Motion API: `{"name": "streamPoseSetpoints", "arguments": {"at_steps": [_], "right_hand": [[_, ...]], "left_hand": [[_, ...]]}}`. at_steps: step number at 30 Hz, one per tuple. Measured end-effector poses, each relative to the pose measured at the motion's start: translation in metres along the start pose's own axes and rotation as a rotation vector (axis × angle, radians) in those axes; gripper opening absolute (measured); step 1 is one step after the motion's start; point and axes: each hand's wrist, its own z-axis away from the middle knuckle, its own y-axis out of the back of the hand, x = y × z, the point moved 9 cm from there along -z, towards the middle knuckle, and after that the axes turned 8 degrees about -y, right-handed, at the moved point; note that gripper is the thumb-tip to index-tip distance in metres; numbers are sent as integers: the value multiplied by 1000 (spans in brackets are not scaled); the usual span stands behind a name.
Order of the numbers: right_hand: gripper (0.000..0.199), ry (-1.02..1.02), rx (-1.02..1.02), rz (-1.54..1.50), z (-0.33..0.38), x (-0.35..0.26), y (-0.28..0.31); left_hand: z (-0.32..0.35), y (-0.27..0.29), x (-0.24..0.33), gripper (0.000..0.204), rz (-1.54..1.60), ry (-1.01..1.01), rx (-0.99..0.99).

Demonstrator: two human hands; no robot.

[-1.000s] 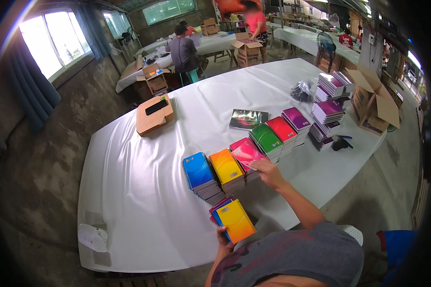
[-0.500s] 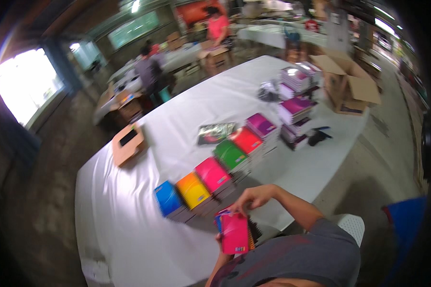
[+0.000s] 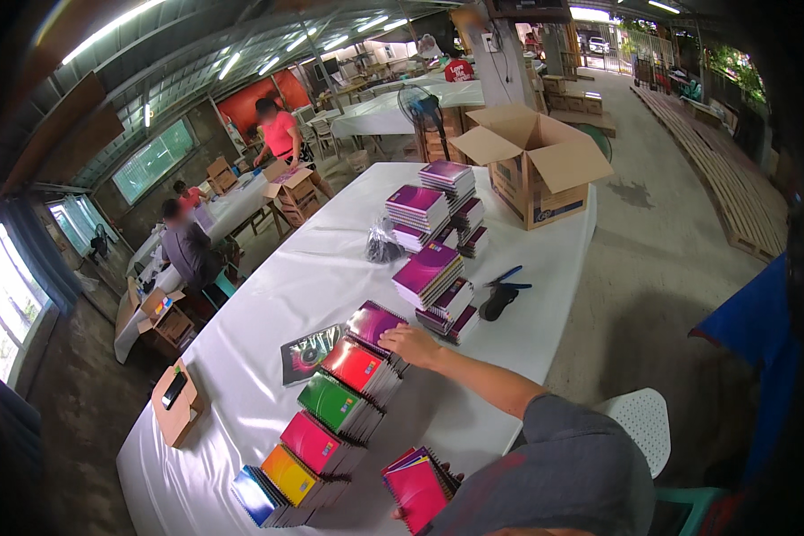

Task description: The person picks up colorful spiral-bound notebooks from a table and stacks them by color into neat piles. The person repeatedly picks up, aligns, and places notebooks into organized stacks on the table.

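Up at the far end of the row, a neat stack of purple-covered, spiral-bound notebooks (image 3: 375, 322) was being touched by the right hand (image 3: 411, 346), its bent fingers laid over the right edge of the top cover; whether they were closed on it could not be told. Down low, close to the grey shirt (image 3: 558, 473), a fanned bundle of spiral-bound notebooks (image 3: 417, 494), glossy pink cover uppermost, was clamped in the left hand (image 3: 399, 514), which was mostly hidden underneath! Along the white-covered table (image 3: 205, 464), five more notebook stacks were lined up toward the purple: blue (image 3: 257, 494), yellow (image 3: 290, 473), pink (image 3: 311, 440), green (image 3: 330, 399) and red (image 3: 353, 364). Just beside the red one, a flat, dark, glossy pad (image 3: 311, 353) was laid. Farther up, taller piles of purple notebooks (image 3: 429, 268) were grouped, with a wide-open brown cardboard box (image 3: 558, 179) set behind them and a black phone (image 3: 176, 390) rested on a flat brown carton (image 3: 186, 418), well apart at the left edge
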Motion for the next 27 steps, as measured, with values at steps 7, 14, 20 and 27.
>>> {"name": "streamPoseSetpoints", "arguments": {"at_steps": [7, 14, 20, 27], "right_hand": [[23, -489, 121, -1170, 19, 31, 44], [17, 297, -656, -1378, 95, -93, 61], [32, -130, -505, -1489, 130, -80, 21], [84, -766, -875, -1729, 199, -95, -8]], "left_hand": [[-14, -9, -1, 89, -66, -21, 25], [-23, -2, -6, 91, -115, -8, 73], [-15, 12, -3, 92, -162, -10, 101], [-2, 33, 10, 94, -331, 26, 100]]}}
